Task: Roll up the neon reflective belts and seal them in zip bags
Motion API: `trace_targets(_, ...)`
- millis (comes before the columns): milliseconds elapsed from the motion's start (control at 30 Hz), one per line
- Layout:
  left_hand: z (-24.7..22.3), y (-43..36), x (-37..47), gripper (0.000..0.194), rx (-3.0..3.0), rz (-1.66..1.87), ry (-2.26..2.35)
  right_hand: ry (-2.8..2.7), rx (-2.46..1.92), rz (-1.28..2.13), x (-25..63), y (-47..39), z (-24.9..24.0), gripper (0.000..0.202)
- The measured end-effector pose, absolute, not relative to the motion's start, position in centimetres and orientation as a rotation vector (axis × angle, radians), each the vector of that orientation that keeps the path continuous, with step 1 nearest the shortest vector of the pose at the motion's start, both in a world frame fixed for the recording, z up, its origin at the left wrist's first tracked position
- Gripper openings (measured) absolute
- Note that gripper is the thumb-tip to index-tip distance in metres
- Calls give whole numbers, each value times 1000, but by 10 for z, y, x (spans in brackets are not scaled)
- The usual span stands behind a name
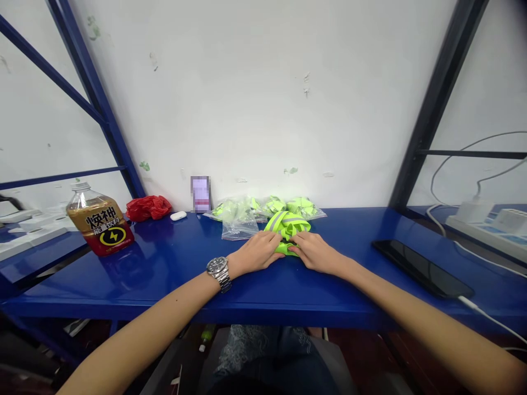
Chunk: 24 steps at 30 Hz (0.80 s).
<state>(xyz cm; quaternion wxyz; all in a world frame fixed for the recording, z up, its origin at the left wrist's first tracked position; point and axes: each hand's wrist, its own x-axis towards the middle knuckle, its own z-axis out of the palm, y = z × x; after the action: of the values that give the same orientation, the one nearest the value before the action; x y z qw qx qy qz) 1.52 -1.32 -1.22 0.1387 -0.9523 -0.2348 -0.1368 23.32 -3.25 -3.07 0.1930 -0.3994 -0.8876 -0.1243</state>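
Head view: left hand (260, 249) pinches the near part of a fluorescent yellow-green striped fabric (288, 219) between thumb and fingers; right hand (319, 252) pinches it just beside, thumbs facing each other. Fabric is bunched, at the middle of the blue table (164, 274). Metal wristwatch (218, 267) on left wrist. Just beyond the fabric: clear plastic bags (239, 229), several containing yellow-green material, near the white wall (263, 99). Further left: upright phone (201, 193), screen blurred; small white case (178, 215); red plastic bag (148, 208); labelled bottle (101, 222), appearing tilted. Far right: black phone (424, 269) lying flat, white cable (489, 315) plugged into its near end.
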Motion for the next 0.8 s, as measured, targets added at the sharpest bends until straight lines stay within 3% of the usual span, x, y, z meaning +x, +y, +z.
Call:
trace_targets(233,-16,-12,22,16,-2796,-568,-975,-2362,-1212,-171,230,-38,-30,22)
trace_targets(367,-9,-18,23,17,-2815,-562,-1163,-2355,-1315,-198,221,-45,-21,21)
trace_targets(667,8,-4,28,24,-3059,-388,-1487,-2564,-1387,-166,216,-22,1,43)
trace_targets(800,-2,0,33,29,-2875,-427,-1373,-2523,-1611,-137,215,-11,-6,40)
